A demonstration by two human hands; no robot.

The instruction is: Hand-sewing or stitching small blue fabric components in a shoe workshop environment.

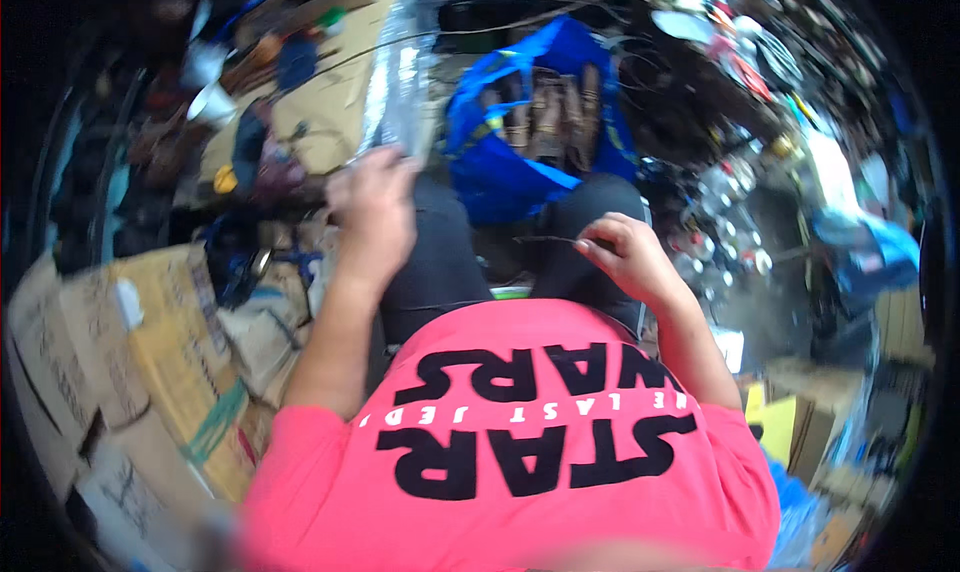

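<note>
My right hand is closed, thumb against fingers, over my right thigh. It pinches a thin dark strand, a wire or twig, whose free end points left between my knees. My left hand is over my left thigh, beside a strip of clear plastic wrap. Motion smears its fingers, so I cannot tell whether they hold anything. Just past my knees stands an open blue bag. Several long brown bundles are upright inside it; their exact kind is unclear.
Flattened cardboard is piled at my left. A cardboard sheet with mixed items lies at the far left. Several cans and a light-blue plastic bag are at the right. A long thin wire crosses behind the blue bag.
</note>
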